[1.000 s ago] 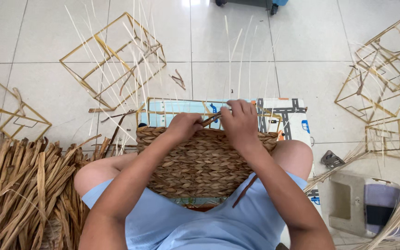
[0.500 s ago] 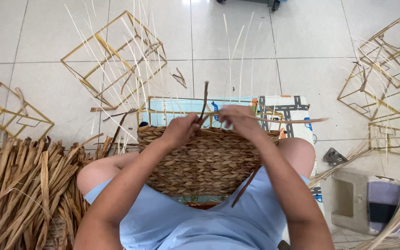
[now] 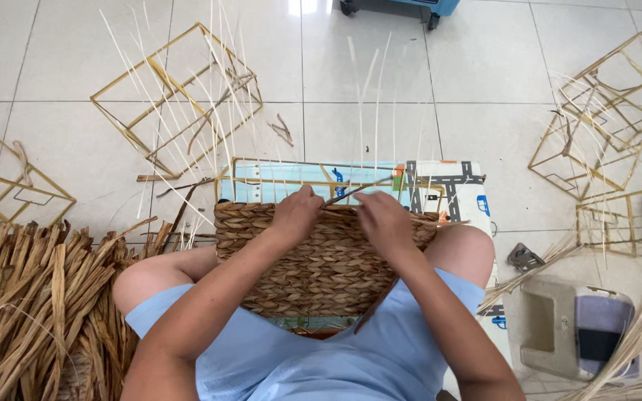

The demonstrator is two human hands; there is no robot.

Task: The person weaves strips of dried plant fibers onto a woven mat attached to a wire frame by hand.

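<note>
I note a heap of dried brown fibre [image 3: 31,297] left of the patterned play mat [image 3: 455,189]. Bare wire frames [image 3: 180,96] lie beyond the mat's left corner, further frames [image 3: 603,119] to its right, a grey stool [image 3: 559,327] below those.

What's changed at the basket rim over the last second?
The brown strand that stood upright half a second ago now lies low between the left hand and right hand, both pinching it at the woven basket rim. Basket, wire frames and straw pile unchanged.
</note>
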